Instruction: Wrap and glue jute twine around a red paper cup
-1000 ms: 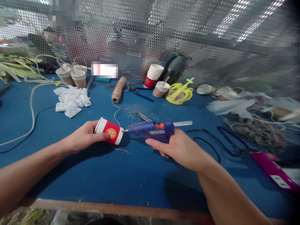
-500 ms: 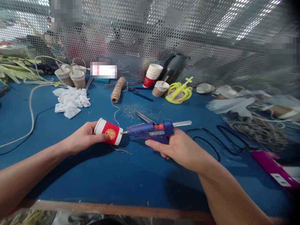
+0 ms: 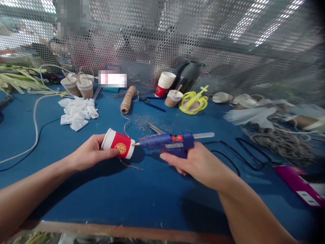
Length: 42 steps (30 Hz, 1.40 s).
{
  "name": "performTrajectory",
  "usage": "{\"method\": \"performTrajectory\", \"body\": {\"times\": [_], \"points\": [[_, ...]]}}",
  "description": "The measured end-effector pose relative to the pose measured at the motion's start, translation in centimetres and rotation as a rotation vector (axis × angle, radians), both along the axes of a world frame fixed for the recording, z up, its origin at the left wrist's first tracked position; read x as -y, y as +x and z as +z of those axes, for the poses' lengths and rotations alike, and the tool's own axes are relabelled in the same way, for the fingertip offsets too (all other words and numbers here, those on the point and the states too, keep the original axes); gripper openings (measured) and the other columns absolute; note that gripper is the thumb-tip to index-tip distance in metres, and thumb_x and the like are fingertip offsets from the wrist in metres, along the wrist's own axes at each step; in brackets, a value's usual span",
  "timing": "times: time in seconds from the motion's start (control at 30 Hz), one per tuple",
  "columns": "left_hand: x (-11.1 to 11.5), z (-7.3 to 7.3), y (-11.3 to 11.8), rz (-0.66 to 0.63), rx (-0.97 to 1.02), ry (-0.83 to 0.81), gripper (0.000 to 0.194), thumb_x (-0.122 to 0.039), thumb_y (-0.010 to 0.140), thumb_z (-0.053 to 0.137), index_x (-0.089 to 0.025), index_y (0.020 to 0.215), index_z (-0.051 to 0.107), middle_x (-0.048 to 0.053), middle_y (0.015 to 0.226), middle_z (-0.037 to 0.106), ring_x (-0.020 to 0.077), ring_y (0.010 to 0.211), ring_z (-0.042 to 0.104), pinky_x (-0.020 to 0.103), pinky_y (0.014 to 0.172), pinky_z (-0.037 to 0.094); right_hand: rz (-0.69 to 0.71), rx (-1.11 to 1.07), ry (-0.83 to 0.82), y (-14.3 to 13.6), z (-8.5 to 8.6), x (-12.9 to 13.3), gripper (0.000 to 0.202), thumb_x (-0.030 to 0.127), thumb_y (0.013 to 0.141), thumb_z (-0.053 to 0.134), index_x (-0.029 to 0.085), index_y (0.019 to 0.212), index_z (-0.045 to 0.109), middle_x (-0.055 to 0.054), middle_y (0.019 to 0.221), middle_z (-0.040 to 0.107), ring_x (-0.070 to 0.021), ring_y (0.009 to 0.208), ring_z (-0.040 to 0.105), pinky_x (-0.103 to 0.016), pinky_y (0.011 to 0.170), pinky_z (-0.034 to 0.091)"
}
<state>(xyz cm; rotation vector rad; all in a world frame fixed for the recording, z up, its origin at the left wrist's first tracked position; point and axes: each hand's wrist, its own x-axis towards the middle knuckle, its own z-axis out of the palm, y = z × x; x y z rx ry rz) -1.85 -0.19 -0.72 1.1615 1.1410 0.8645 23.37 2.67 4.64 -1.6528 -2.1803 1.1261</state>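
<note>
In my left hand (image 3: 92, 151) is a red and white paper cup (image 3: 123, 139), tilted on its side with its base toward the right. My right hand (image 3: 189, 159) grips a blue hot glue gun (image 3: 165, 142) by its handle, fingers closed around it. The metal nozzle is at the base edge of the cup; whether it touches I cannot tell. A clear glue stick (image 3: 204, 135) sticks out of the gun's back. Behind the cup lies a roll of jute twine (image 3: 128, 99), its loose strand running toward the cup. Scissors (image 3: 155, 128) lie partly hidden behind the gun.
White lace pieces (image 3: 79, 112) and twine-wrapped cups (image 3: 84, 88) stand at the left. Toward the back are stacked paper cups (image 3: 166, 81), pliers (image 3: 153, 104), a dark jug (image 3: 190, 74) and a yellow crown shape (image 3: 193, 103). Tangled cord (image 3: 276, 144) and a purple power strip (image 3: 296, 183) lie right.
The glue gun and my right hand have shifted slightly right. The cup has turned a little in my left hand, its round gold emblem now lower.
</note>
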Motion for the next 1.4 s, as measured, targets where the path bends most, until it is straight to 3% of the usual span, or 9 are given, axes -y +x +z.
{"method": "performTrajectory", "body": {"times": [0.7,1.13,1.4], "points": [[0.4,0.5,0.3,0.048,0.091,0.063,0.015,-0.022,0.065,0.071,-0.016,0.078,0.07,0.003,0.074,0.072,0.0122,0.061,0.06,0.02,0.061,0.048,-0.017,-0.063,0.075,0.4,0.2,0.0,0.032,0.045,0.072,0.055,0.02,0.055,0.049,0.004,0.041,0.048,-0.0077,0.038,0.045,-0.02,0.043,0.04],[0.3,0.2,0.4,0.131,0.262,-0.031,0.016,-0.019,0.062,0.074,-0.017,0.077,0.069,0.0,0.072,0.071,0.0086,0.063,0.06,0.016,0.063,0.047,-0.031,-0.15,0.093,0.1,-0.5,0.1,0.034,0.047,0.073,0.054,0.019,0.055,0.049,0.003,0.042,0.048,-0.0084,0.039,0.046,-0.021,0.042,0.041],[0.4,1.1,1.2,0.22,0.342,-0.129,0.019,-0.019,0.06,0.074,-0.014,0.076,0.067,0.0,0.069,0.07,0.0092,0.059,0.059,0.016,0.057,0.045,-0.009,-0.173,0.082,0.1,-0.6,0.3,0.031,0.048,0.073,0.054,0.019,0.063,0.052,0.003,0.045,0.049,-0.0095,0.041,0.048,-0.022,0.043,0.043]]}}
